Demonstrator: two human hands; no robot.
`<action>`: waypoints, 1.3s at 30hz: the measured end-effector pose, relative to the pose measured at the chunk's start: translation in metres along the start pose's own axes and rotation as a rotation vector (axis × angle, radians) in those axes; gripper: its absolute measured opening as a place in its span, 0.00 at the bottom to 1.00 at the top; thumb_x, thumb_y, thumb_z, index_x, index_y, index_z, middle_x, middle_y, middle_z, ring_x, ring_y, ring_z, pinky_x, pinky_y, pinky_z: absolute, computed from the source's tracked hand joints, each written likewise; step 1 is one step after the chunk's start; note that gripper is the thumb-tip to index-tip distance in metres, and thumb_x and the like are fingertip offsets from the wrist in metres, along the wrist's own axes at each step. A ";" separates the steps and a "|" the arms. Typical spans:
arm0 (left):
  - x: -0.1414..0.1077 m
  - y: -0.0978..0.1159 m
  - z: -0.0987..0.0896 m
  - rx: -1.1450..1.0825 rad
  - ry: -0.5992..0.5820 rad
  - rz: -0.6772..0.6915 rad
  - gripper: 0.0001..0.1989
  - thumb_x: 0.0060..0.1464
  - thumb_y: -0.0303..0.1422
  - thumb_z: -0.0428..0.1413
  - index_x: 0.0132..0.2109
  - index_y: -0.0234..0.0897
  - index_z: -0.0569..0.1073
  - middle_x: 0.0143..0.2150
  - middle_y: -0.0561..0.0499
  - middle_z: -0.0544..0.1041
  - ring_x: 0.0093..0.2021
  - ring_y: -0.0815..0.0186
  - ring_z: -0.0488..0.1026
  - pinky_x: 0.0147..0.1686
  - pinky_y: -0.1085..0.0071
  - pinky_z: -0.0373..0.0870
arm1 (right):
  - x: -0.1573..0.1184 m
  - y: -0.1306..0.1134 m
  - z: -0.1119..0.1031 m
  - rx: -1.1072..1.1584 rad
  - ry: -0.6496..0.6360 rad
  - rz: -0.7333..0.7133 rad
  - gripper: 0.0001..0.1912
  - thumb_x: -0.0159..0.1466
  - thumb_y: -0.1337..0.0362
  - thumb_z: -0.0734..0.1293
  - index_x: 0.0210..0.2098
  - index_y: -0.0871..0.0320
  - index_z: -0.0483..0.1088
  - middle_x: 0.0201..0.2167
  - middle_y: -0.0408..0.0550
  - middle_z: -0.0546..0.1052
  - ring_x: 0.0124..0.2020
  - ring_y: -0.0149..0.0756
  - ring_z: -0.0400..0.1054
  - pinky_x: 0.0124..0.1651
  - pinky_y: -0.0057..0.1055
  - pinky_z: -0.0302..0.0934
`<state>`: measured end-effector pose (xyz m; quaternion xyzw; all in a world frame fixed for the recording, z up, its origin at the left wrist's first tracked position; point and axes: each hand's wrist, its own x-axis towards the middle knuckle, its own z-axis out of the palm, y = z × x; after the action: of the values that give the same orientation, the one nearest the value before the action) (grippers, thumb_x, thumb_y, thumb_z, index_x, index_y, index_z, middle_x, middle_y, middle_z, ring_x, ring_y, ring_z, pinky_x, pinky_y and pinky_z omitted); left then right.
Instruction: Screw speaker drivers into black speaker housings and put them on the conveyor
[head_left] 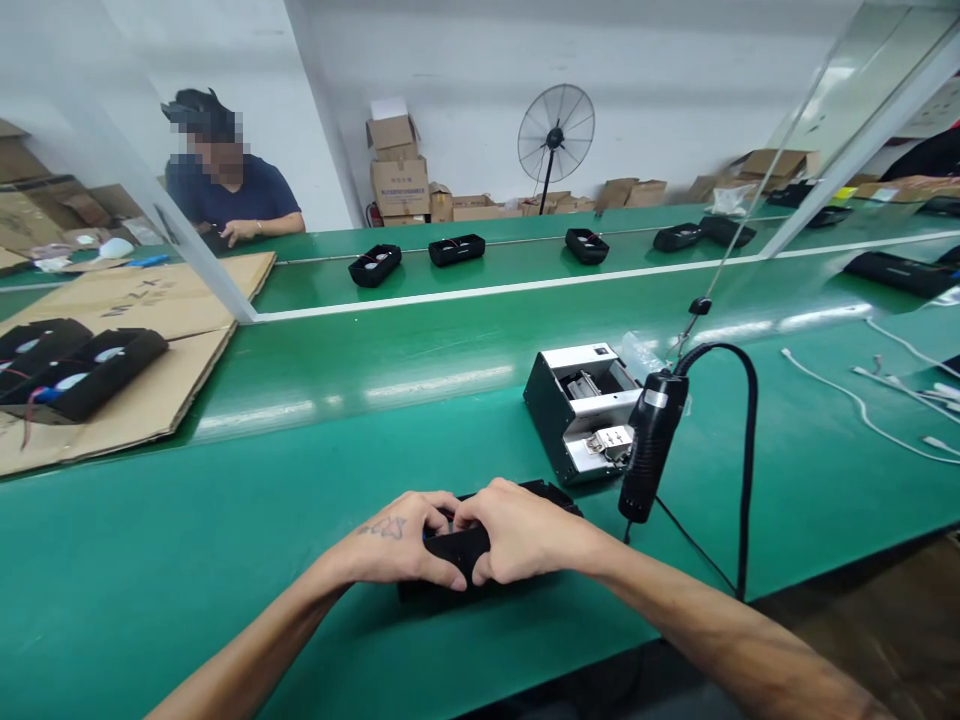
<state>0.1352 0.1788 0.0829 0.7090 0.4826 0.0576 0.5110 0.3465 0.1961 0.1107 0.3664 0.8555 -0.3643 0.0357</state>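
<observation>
A black plastic speaker housing (pixel 459 548) lies on the green bench in front of me, much of it covered by my hands. My left hand (pixel 409 540) grips its near wall, thumb outside and fingers reaching over the edge into it. Close beside, my right hand (pixel 517 530) pinches the same wall in a like way, thumb on the near face. Both fingertips go out of sight inside the housing, so what they touch there is hidden. A bit of blue shows by the left fingers.
A black electric screwdriver (pixel 649 450) hangs at the right by a cable, before a silver-and-black screw feeder (pixel 577 410). More housings (pixel 112 365) rest on cardboard (pixel 187 370) at left; several line the far belt. White cables (pixel 847 395) lie right. A co-worker (pixel 232 200) sits opposite.
</observation>
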 end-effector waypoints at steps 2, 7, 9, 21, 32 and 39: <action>0.001 0.000 0.000 -0.008 0.004 -0.003 0.21 0.37 0.42 0.72 0.22 0.37 0.68 0.52 0.60 0.79 0.42 0.66 0.73 0.36 0.72 0.63 | 0.001 0.001 0.000 0.028 0.004 0.005 0.19 0.51 0.60 0.79 0.42 0.55 0.82 0.28 0.42 0.79 0.29 0.36 0.69 0.26 0.28 0.51; 0.003 -0.002 0.001 -0.023 0.008 0.020 0.19 0.37 0.40 0.72 0.22 0.37 0.70 0.52 0.59 0.79 0.45 0.64 0.74 0.39 0.72 0.65 | 0.008 0.005 -0.001 0.142 -0.022 0.022 0.15 0.48 0.61 0.81 0.35 0.55 0.81 0.24 0.37 0.74 0.26 0.32 0.67 0.25 0.27 0.52; 0.003 -0.003 0.000 -0.029 0.006 0.031 0.18 0.37 0.39 0.73 0.22 0.37 0.71 0.53 0.59 0.79 0.46 0.63 0.74 0.40 0.71 0.65 | 0.010 0.007 -0.001 0.164 -0.044 0.015 0.14 0.48 0.61 0.82 0.34 0.55 0.81 0.25 0.36 0.74 0.27 0.32 0.67 0.26 0.26 0.53; 0.002 -0.004 0.004 -0.053 0.060 0.063 0.15 0.36 0.39 0.73 0.24 0.38 0.77 0.53 0.58 0.79 0.48 0.63 0.75 0.46 0.71 0.67 | 0.001 -0.003 0.016 -0.186 0.096 -0.014 0.09 0.54 0.62 0.75 0.35 0.56 0.80 0.25 0.45 0.80 0.29 0.42 0.73 0.34 0.34 0.56; -0.020 -0.054 0.067 0.572 0.464 0.541 0.07 0.47 0.38 0.71 0.34 0.49 0.81 0.61 0.56 0.78 0.71 0.48 0.63 0.67 0.50 0.62 | -0.062 0.025 0.029 0.238 0.854 -0.317 0.15 0.63 0.68 0.73 0.50 0.53 0.75 0.45 0.47 0.82 0.46 0.40 0.74 0.51 0.37 0.67; -0.020 -0.068 0.097 0.703 0.701 0.831 0.12 0.52 0.43 0.68 0.30 0.44 0.76 0.59 0.57 0.81 0.79 0.52 0.49 0.77 0.58 0.44 | -0.093 0.122 0.008 0.341 1.607 0.261 0.18 0.67 0.53 0.69 0.52 0.55 0.72 0.49 0.53 0.76 0.47 0.47 0.71 0.48 0.43 0.65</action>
<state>0.1382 0.0992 -0.0074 0.9008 0.2964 0.3172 -0.0043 0.4927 0.1918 0.0622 0.6117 0.5040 -0.1094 -0.5998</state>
